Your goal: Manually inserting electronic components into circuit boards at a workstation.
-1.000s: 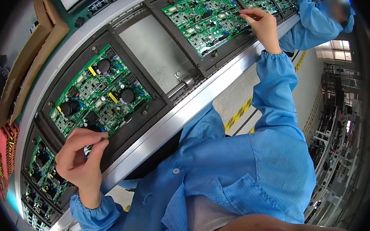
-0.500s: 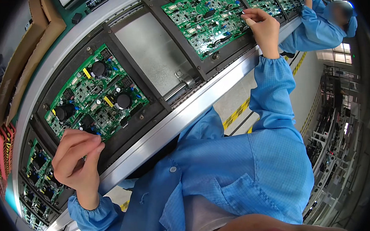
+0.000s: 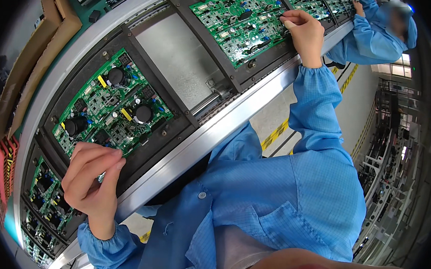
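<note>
Left board point(image 3: 114, 98) lies just beyond my left hand point(image 3: 91, 180); right board point(image 3: 234, 32) is left of my right hand point(image 3: 309, 37), the nearer one. Hands well apart, each pinched close; can't tell if clamped on anything. Boards run lower-left to upper-right.

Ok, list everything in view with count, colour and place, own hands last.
near-left circuit board: one, green, beside left hand
round components: three, black, on that board
small blocks: three, yellow, on that board
near-right circuit board: one, green, beside right hand
further circuit boards: several, green, both ends of line
frames: several, dark, around boards
rail: one, silver, line's near edge
cardboard: count unclear, brown, upper left
floor tape: count unclear, yellow-black, beyond rail
co-worker: one, blue clothing, upper right
sleeves: two, blue, on wearer's arms
left hand: one, bare, lower left
right hand: one, bare, upper right
</note>
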Motion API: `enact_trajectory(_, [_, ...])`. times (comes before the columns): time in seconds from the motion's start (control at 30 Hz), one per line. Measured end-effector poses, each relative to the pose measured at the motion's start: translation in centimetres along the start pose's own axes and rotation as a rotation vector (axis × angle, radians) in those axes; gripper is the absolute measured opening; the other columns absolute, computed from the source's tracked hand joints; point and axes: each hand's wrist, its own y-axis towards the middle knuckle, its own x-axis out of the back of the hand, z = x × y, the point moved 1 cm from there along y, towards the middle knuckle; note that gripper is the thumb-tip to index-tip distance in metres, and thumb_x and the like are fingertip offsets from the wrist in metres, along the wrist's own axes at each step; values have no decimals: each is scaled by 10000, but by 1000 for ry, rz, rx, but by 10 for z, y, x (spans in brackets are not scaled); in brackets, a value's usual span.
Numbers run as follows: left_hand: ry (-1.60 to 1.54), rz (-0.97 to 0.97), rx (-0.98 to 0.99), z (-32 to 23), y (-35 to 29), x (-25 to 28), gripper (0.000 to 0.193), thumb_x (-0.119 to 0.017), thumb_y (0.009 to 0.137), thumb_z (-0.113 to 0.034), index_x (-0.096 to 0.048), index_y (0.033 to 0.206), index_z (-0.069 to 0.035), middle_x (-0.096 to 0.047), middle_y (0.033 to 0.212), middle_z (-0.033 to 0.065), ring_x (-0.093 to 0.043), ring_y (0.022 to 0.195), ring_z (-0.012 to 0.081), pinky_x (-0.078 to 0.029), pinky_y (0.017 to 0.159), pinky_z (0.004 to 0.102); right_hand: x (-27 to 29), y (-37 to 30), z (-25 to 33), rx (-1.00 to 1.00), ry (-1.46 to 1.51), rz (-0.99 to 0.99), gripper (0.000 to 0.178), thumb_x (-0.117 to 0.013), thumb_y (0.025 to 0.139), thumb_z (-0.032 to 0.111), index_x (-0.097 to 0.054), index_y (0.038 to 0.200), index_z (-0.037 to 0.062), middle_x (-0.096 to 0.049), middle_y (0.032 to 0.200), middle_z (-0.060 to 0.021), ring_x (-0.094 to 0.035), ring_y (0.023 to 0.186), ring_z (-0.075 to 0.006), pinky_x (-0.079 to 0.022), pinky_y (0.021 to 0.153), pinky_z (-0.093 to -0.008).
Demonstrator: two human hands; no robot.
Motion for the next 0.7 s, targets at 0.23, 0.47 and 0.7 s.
enact_trajectory(0.23, [15,16,36,-10,0,-2,220,-781,663,128,-721,865,63,-701,818,134,-631,784,260,-486,708,339,2,3,-2,11,-26,26,186,-746,870,59,-783,1051,70,-802,932,-20,-751,885,-114,-566,794,-259])
enact_trajectory(0.47, [130,159,-148,-56,10,0,247,-852,674,18,-748,898,21,-718,886,133,-651,762,287,-512,647,351,13,9,-4,159,160,-65,179,-747,888,90,-784,1063,102,-761,860,0,-634,761,-78,-514,704,-260])
enact_trajectory(0.7, [306,351,-453,-72,89,-40,287,-820,689,13,-750,967,8,-710,932,142,-651,783,287,-529,658,363,12,75,63,330,486,-85,152,-750,922,123,-737,987,-14,-715,800,-14,-627,735,-72,-489,670,-250])
